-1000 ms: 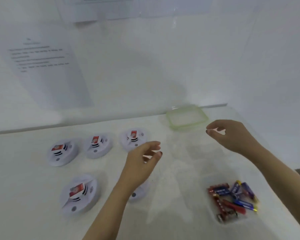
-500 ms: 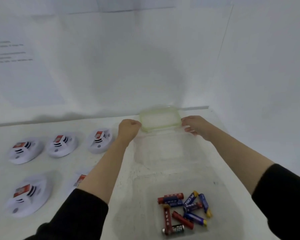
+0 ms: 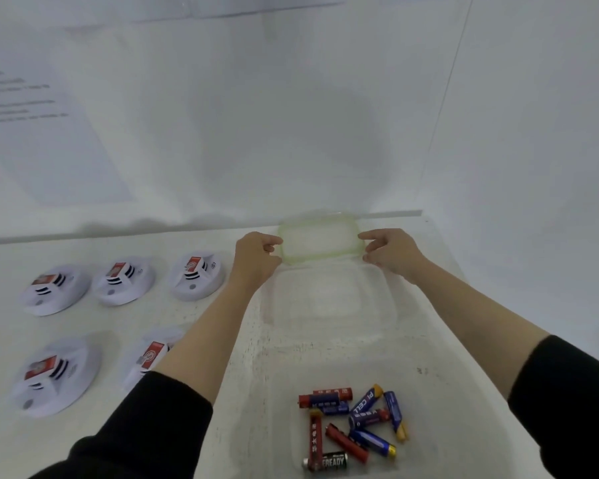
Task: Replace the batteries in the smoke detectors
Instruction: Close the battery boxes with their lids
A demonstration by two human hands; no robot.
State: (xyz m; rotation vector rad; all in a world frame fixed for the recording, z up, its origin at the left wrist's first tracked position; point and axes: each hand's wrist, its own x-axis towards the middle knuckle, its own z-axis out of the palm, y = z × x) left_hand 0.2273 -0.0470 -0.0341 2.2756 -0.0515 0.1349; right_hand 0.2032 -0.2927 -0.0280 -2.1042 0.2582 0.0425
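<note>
Green-rimmed lid (image 3: 320, 236) at upper centre, long axis L-R btw both hands. Left hand (image 3: 256, 254) fingers pinch its left end, right hand (image 3: 391, 252) fingers pinch the right. Batteries (image 3: 363, 406) sit lower right, nearer the right arm imo. Smoke detectors (image 3: 196, 276) on the tabletop (image 3: 194, 340), left.

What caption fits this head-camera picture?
The left hand and right hand grip a green-rimmed lid; smoke detectors left, batteries near.

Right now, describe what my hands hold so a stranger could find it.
On the white table, look to the far right corner. There the left hand and right hand pinch a clear lid. Only it has a pale green rim; the nearer clear tubs don't.
</note>
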